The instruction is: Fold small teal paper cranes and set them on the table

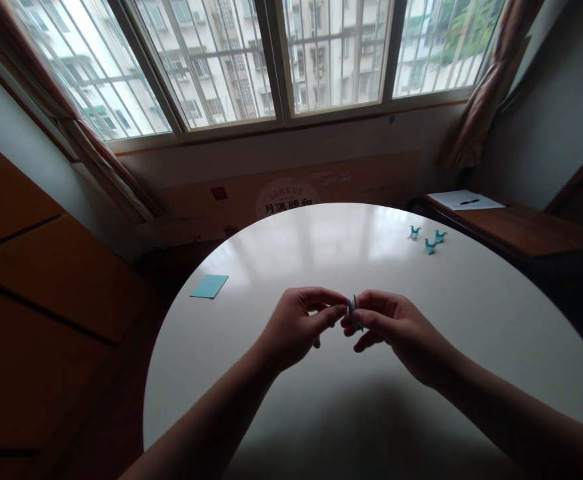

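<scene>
Between my two hands, above the middle of the white table, is a small teal folded paper piece with narrow upright points. My left hand pinches its left point between thumb and index finger. From the other side, the thumb and fingers of my right hand are closed on its body, hiding much of it. Three finished teal origami cranes, one of them a paper crane, stand together at the far right of the table.
A stack of square teal paper lies near the table's left edge. Beyond the table at right, a brown wooden desk bears a white paper sheet and a dark pen. A barred window with curtains is behind.
</scene>
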A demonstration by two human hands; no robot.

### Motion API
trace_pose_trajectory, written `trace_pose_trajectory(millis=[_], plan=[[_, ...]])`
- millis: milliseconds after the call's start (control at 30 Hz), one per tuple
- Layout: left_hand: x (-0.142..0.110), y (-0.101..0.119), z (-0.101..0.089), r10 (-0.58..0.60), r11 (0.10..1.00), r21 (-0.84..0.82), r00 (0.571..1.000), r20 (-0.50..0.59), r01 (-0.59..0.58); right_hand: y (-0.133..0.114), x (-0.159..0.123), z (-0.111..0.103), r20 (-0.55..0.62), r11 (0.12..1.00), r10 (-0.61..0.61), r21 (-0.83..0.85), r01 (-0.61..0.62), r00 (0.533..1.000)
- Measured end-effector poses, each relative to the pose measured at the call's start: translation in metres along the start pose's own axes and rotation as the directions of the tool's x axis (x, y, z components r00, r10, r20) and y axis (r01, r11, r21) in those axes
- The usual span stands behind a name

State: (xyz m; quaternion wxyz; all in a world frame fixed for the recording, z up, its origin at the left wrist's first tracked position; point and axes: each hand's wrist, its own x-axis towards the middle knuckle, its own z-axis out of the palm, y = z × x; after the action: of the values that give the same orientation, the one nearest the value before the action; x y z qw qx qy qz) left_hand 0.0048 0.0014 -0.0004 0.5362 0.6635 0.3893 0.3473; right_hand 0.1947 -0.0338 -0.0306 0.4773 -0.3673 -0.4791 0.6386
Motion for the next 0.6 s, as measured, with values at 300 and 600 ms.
trace_pose_trajectory(millis=[300, 600], plan=[[-0.0007, 0.0022, 0.0011, -0.020, 0.991, -0.128, 0.998, 0.061, 0.028, -0.0014, -0.0005, 0.0021, 0.076, 0.991, 0.068, 0.106, -0.076, 0.995], [-0.0003, -0.0002, 0.0027, -0.015, 0.964, -0.261, 0.996, 0.092, 0.039, 0.0009, -0.0010, 0.0030, 0.140, 0.974, 0.078, 0.199, -0.106, 0.987]])
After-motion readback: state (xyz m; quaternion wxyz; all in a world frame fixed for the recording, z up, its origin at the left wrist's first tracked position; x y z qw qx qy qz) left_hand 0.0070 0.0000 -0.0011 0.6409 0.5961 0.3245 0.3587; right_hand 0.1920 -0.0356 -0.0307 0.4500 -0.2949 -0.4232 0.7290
